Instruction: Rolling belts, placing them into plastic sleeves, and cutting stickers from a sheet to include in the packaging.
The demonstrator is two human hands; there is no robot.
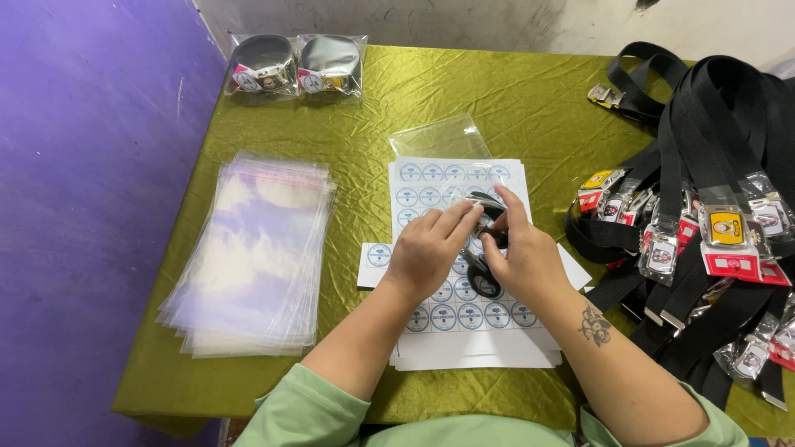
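My left hand (431,248) and my right hand (526,257) meet over a white sheet of round blue-and-white stickers (464,319). Between them is a rolled black belt (485,248) with a clear wrapper; both hands have fingers on it, the left pinching at its top, the right wrapped around its side. A clear plastic bag (440,137) lies just beyond the sticker sheet.
A stack of clear plastic bags (257,252) lies at left on the green tablecloth (530,99). Two bagged belts (298,64) sit at the far left corner. A heap of black belts with tagged buckles (704,223) fills the right side. A purple wall (83,207) runs along the left.
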